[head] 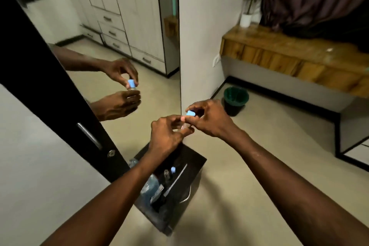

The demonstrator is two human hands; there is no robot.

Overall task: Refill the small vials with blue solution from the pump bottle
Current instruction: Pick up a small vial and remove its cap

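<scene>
I hold a small clear vial (184,126) up in front of me over a black table (196,159). My left hand (165,138) grips the vial's body. My right hand (207,119) pinches its light blue cap (190,113) at the top. Whether the cap is on or off the vial I cannot tell. Below, on the table, stands another small vial with a pale blue cap (173,170), and beside my left forearm sits the bottle of blue solution (150,187), partly hidden by the arm.
A mirror (119,46) on the left reflects both hands and the vial. A green waste bin (235,101) stands on the floor ahead. A wooden shelf (289,54) runs along the right wall. A thin rod-like item (176,179) lies on the table.
</scene>
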